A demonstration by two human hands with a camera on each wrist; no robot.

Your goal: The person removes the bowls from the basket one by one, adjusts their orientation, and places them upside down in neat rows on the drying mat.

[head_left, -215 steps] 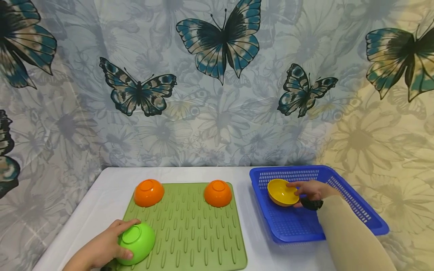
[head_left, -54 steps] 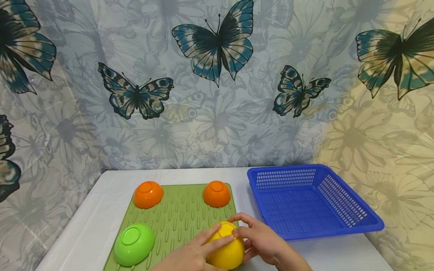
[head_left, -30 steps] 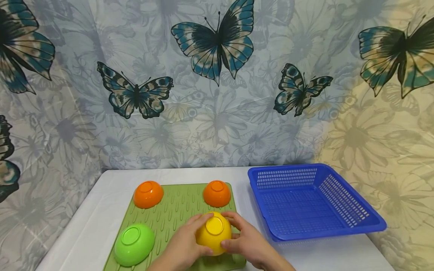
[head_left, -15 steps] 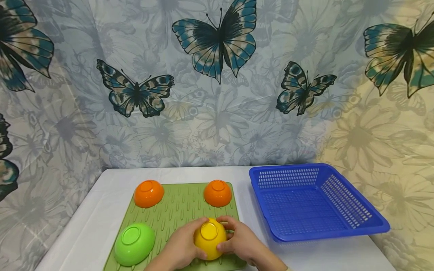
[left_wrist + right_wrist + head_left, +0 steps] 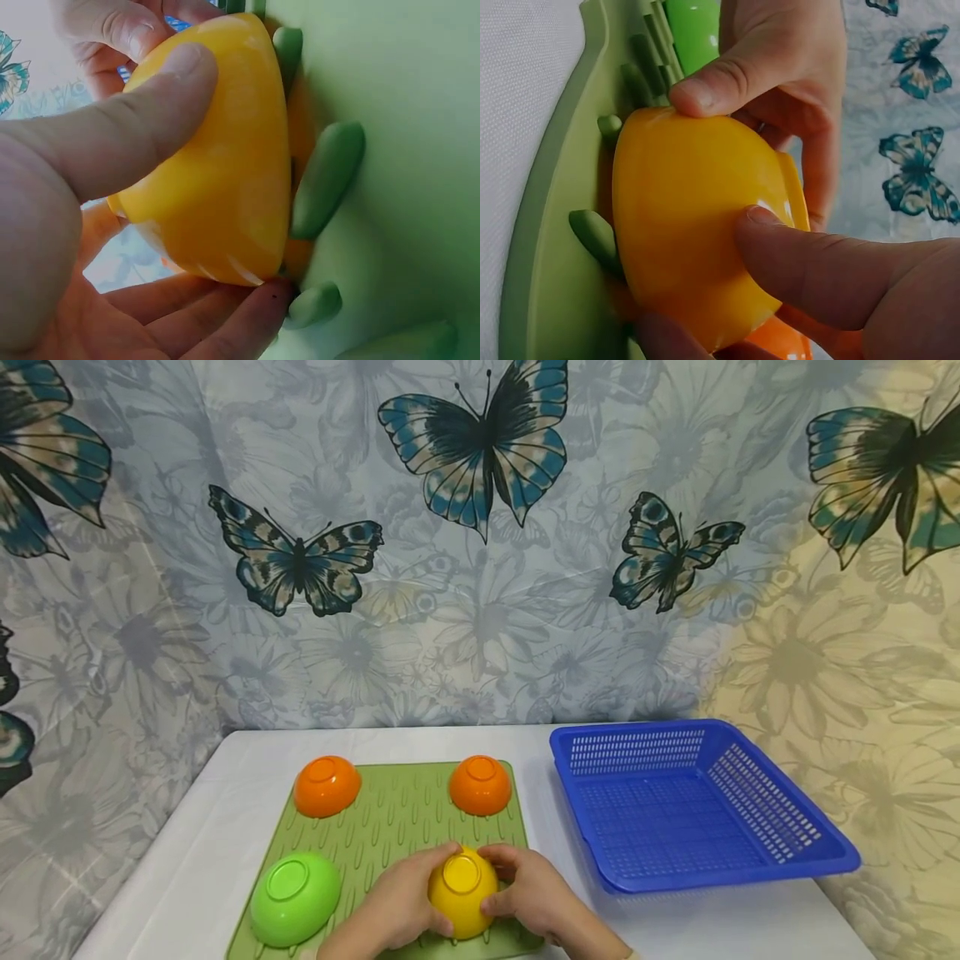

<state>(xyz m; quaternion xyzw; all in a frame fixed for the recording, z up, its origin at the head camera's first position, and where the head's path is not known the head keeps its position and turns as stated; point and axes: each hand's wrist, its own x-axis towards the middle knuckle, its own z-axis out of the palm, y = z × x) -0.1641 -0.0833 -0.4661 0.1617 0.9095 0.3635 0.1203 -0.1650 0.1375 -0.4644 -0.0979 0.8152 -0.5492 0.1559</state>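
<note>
Upside down on the ridged green drying mat [image 5: 405,802], a yellow bowl [image 5: 463,893] sits near the mat's front right. My left hand [image 5: 401,897] grips it from the left, and my right hand [image 5: 536,893] grips it from the right. In the left wrist view the bowl's rim [image 5: 277,150] rests against the mat's raised ridges, with the left thumb [image 5: 165,105] on its side. The right wrist view has the right thumb [image 5: 802,259] pressed to the bowl's wall. An inverted green bowl [image 5: 295,902] is left of my left hand.
Two orange bowls lie upside down at the mat's back corners, one at the left [image 5: 327,787] and one at the right [image 5: 480,787]. A blue plastic basket [image 5: 592,860] stands right of the mat on the white-covered table [image 5: 195,827]. A butterfly-patterned cloth [image 5: 480,643] hangs behind.
The yellow bowl has come out of the basket and over to the mat, turned upside down and lowered. My left hand has left the green bowl and taken hold of the yellow one.
</note>
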